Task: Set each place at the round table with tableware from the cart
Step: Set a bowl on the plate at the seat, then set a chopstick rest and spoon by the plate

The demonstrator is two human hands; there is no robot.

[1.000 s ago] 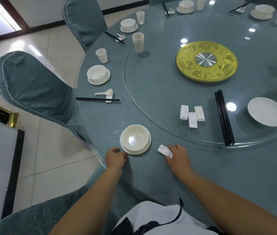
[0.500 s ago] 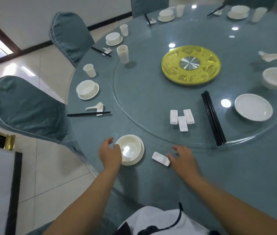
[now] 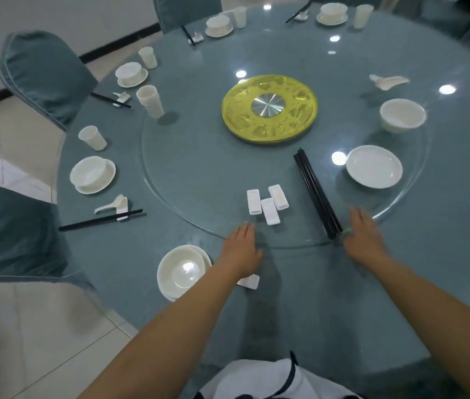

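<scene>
Both hands spread flat, empty, reaching over the worktop toward chopsticks
The chopsticks look light, stiff, slick; best pinched mid-length as a pair

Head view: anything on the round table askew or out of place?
The nearest place's small white rectangular chopstick rest lies slanted beside the white bowl on its saucer, partly under the left forearm. Nothing looks spilled or broken.

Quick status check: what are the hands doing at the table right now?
Left hand open, at glass turntable rim. Right hand open beside black chopstick bundle. Near white bowl on saucer placed. Nothing blocking.
</scene>
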